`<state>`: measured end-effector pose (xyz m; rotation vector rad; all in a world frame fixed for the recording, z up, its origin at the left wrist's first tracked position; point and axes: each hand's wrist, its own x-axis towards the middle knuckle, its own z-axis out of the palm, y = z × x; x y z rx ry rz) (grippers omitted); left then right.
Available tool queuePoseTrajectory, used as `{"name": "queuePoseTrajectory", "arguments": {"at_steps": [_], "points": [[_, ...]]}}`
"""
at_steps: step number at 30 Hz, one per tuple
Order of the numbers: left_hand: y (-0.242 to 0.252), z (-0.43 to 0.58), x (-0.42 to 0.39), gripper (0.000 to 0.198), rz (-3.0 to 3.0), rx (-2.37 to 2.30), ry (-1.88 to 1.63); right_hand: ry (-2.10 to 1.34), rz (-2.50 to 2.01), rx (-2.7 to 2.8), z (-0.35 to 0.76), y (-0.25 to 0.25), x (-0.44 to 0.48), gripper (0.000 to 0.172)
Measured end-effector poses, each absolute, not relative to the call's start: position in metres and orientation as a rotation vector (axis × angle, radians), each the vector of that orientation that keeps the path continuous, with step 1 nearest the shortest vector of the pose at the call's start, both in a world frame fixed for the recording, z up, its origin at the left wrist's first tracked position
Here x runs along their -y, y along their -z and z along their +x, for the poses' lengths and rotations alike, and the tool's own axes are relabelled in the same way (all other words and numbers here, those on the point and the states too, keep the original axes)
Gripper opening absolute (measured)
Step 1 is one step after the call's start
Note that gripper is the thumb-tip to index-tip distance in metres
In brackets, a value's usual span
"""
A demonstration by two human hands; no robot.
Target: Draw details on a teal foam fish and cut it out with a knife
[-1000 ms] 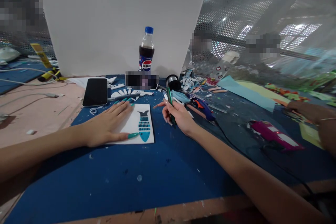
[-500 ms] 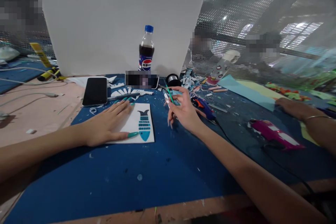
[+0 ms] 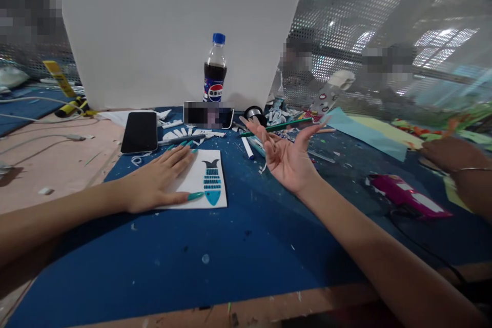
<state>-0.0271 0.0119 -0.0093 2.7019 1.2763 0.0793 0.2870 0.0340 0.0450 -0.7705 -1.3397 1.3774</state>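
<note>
My left hand [image 3: 161, 177] lies flat, fingers stretched, on a white card [image 3: 184, 184]. Its thumb tip reaches a blue fish figure [image 3: 212, 197] with a striped body and dark tail, at the card's right side. To the right of the card, my right hand [image 3: 290, 161] is raised, palm turned up and thumb spread out. A slim green pen-like stick [image 3: 288, 125] runs crosswise among its fingers; the exact grip is partly hidden. Under and beside these fingers lie a white pen [image 3: 247, 147] and other slim tools.
A black phone [image 3: 139, 133] lies left of the card. Behind stand a cola bottle [image 3: 215, 74], a propped phone [image 3: 208, 115] and a wire spool [image 3: 254, 114], with white scraps around. At right are a magenta device [image 3: 409, 195], coloured paper [image 3: 371, 136] and another person's hand [image 3: 442, 154].
My right hand has turned palm up and opened its thumb outward. The green stick has swung from steep to nearly level. My left hand stays on the card.
</note>
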Motion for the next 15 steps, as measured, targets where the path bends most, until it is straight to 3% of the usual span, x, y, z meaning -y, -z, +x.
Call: {"name": "queuePoseTrajectory", "arguments": {"at_steps": [2,6,15], "points": [[0.011,-0.028,-0.012,0.093,2.698,-1.271,-0.064,-1.379,-0.768,1.378,0.286,-0.045,-0.033,0.068],[0.007,-0.027,-0.012,0.090,2.696,-1.236,-0.066,-1.401,-0.812,1.366,0.277,-0.042,-0.028,0.040],[-0.006,-0.019,-0.008,0.103,2.620,-1.280,0.059,-1.313,-0.762,1.428,0.268,-0.035,-0.017,0.037]]}}
